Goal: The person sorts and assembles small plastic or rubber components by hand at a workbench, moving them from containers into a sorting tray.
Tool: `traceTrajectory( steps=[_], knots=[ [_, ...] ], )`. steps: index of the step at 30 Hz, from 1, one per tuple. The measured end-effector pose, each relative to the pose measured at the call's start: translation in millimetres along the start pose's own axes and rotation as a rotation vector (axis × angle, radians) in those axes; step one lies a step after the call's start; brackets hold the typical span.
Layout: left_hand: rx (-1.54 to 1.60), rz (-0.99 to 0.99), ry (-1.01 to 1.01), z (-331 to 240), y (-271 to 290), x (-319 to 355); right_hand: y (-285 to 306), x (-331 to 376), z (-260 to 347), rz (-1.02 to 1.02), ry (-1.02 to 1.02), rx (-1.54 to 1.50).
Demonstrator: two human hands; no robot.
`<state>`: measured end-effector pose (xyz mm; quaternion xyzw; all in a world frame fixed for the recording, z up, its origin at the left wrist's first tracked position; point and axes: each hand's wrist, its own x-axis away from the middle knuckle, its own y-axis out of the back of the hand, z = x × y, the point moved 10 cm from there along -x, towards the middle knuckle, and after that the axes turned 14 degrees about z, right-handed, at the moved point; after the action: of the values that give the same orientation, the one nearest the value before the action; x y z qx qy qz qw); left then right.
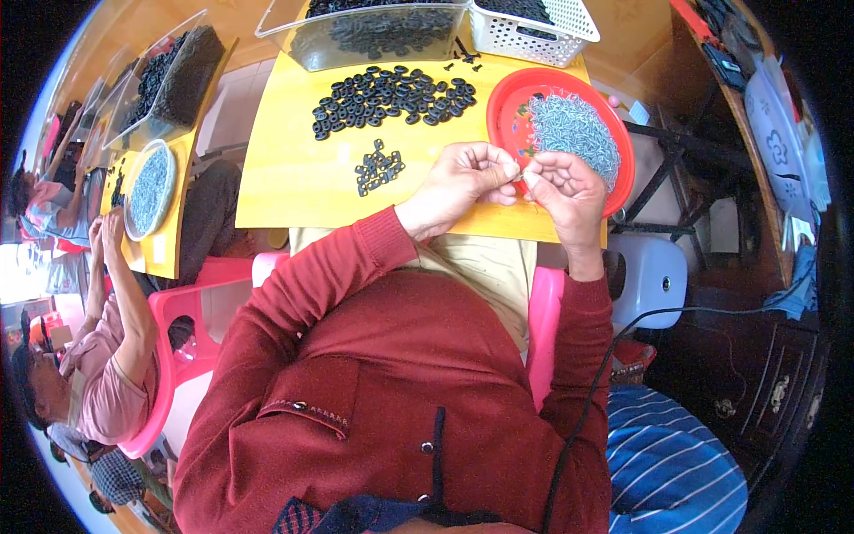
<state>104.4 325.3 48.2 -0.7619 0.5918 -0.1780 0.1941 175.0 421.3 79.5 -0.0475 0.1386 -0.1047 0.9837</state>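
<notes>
Silvery metal pieces are heaped in the red tray at the right edge of the tabletop; its near-left rim is partly hidden by the hands. Black parts are contained in the clear bin and white basket at the far edge. Black rings are spread mid-tabletop, with black blocks gathered nearer the near edge. Between narrowly pinched fingertips of left hand and right hand, a small piece, not identifiable, is held.

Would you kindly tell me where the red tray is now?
In the head view, the red tray sits on the right side of the yellow table, with the white perforated basket beyond it and the right hand at its near rim.
</notes>
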Motion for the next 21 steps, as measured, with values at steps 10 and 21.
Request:
traceTrajectory(
  steps=[10,21],
  knots=[
    [-0.241,-0.029,-0.022,-2.1,4.7,2.6,4.0,-7.5,30.1,-0.11,0.058,0.748],
    [-0.532,-0.04,-0.035,-4.2,1.7,14.1,-19.9,-1.4,-6.2,0.158,-0.234,0.329]
  ],
)
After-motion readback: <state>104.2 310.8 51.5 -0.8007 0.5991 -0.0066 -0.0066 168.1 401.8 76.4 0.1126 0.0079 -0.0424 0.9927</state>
